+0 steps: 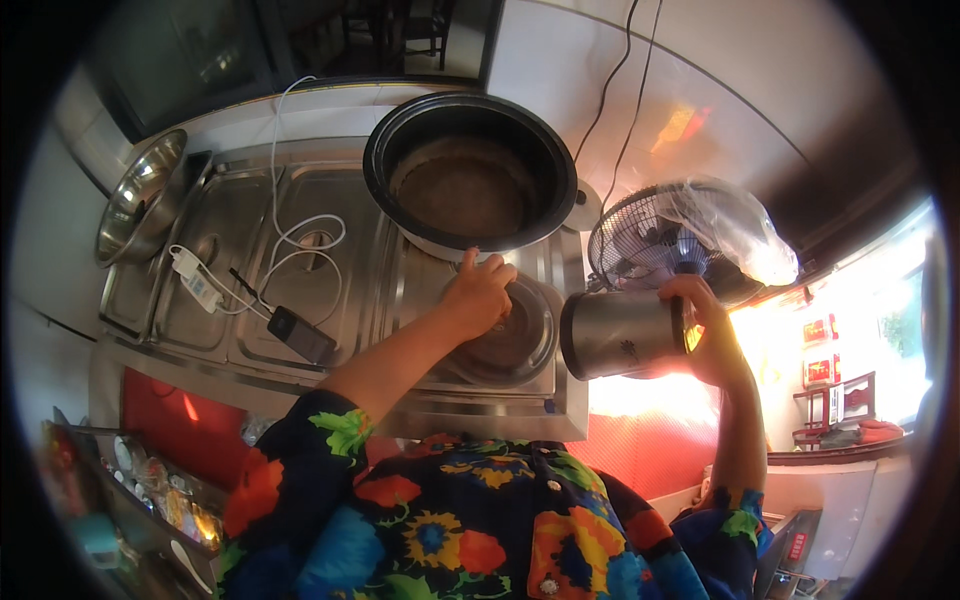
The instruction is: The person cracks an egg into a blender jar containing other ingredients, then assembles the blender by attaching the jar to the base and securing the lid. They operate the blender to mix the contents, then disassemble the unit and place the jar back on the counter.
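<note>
My right hand [701, 330] grips one end of a metal cylindrical container [622, 334], held sideways off the counter's right edge. My left hand [480, 296] is over a round lid [525, 337] that lies on the steel counter; its fingers reach towards the near rim of a large black-lined cooker pot [469, 176]. Whether the left fingers touch the lid's knob or the pot is hard to tell. Brown residue or shallow liquid covers the pot's bottom.
Steel pan covers [300, 187] fill the counter's left part, with a white cable, a power adapter [195, 281] and a black phone-like device [300, 335] on them. A metal bowl [142, 199] leans at far left. A fan [660, 236] with a plastic bag stands behind the container.
</note>
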Demonstrator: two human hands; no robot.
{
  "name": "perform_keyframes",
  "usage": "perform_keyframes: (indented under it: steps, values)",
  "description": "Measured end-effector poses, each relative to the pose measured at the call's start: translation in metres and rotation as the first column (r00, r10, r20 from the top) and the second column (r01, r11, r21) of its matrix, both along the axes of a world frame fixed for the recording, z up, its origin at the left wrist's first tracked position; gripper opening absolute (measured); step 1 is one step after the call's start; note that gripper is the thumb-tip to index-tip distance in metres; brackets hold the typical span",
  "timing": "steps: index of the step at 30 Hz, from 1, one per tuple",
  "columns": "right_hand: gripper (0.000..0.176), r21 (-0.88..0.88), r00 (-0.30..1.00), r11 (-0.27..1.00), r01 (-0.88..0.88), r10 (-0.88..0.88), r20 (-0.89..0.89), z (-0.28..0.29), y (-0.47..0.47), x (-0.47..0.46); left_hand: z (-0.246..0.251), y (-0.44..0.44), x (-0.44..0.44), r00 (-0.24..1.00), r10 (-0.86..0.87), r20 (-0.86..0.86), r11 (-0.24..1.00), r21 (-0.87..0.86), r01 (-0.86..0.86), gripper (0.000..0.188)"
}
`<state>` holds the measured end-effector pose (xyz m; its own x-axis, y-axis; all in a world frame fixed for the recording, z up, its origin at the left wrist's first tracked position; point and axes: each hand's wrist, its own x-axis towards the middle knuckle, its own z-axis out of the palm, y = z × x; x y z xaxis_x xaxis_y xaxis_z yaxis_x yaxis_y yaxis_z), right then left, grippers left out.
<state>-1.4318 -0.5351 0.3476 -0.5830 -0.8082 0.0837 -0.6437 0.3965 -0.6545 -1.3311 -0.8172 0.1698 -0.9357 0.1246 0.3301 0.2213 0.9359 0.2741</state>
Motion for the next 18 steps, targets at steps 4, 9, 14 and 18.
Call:
perform_keyframes:
  steps: [4,9,14,18]
  values:
    - [0.065,0.008,0.996,0.998,-0.06,0.061,-0.061,0.014,-0.017,-0.002,0.011,0.002,0.011,1.0,0.004,0.007,0.999,0.031,-0.004,0.012]
    - [0.061,-0.003,0.963,0.976,-0.22,0.216,-0.163,0.021,-0.054,0.001,0.002,-0.01,0.032,0.989,0.131,-0.071,0.954,0.279,-0.107,0.03]
    - [0.059,0.065,0.931,0.954,-0.294,0.301,-0.205,0.015,-0.086,0.01,-0.001,-0.02,0.073,0.927,0.371,-0.055,0.811,0.505,-0.294,0.048]
    - [0.06,0.183,0.912,0.929,-0.321,0.355,-0.206,0.017,-0.111,0.027,-0.015,-0.012,0.105,0.859,0.429,0.28,0.574,0.649,-0.499,0.058]
